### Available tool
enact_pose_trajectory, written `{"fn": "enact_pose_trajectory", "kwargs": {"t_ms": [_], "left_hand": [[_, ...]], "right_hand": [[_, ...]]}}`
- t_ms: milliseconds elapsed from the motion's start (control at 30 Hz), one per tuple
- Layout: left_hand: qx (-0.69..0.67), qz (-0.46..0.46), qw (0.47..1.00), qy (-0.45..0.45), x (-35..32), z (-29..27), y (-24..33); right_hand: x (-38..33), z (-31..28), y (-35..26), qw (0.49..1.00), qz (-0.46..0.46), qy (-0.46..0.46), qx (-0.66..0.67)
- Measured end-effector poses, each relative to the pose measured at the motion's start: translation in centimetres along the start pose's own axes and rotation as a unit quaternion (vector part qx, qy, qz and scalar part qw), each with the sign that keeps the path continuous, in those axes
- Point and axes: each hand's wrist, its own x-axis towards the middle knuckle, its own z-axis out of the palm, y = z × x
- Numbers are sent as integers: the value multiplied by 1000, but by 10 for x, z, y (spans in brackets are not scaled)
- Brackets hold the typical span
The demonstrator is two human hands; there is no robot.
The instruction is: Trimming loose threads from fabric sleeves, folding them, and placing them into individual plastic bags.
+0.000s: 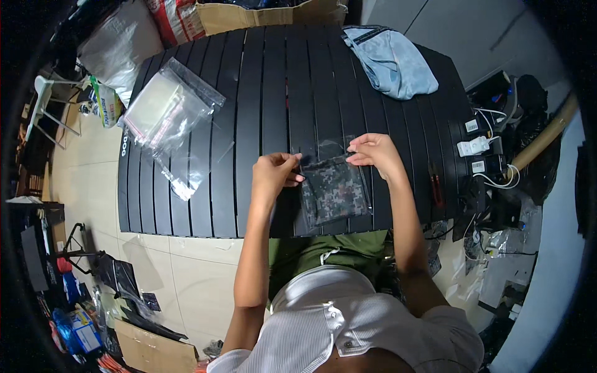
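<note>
A folded camouflage cloth lies inside a clear plastic bag on the black slatted table, near its front edge. My left hand pinches the bag's upper left corner. My right hand pinches the upper right corner at the bag's open flap. Both hands hold the bag's top edge flat against the table.
A pile of empty clear bags lies at the table's left. A light blue cloth bag sits at the far right. Red-handled snips rest by the right edge. Cables and chargers, cardboard boxes and floor clutter surround the table.
</note>
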Motion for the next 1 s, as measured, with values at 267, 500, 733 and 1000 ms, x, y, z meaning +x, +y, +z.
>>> {"fn": "enact_pose_trajectory", "kwargs": {"t_ms": [267,500,733,1000], "left_hand": [[-24,18,1000,-7,13,3,2],[33,21,999,-13,25,7,10],[9,19,999,28,25,12,10],[-23,65,997,26,22,10,-5]], "right_hand": [[-6,-15,7,999,-4,6,48],[-4,-14,11,997,-2,9,77],[-2,-14,16,996,-14,17,90],[-2,-14,25,990,-43,36,132]]}}
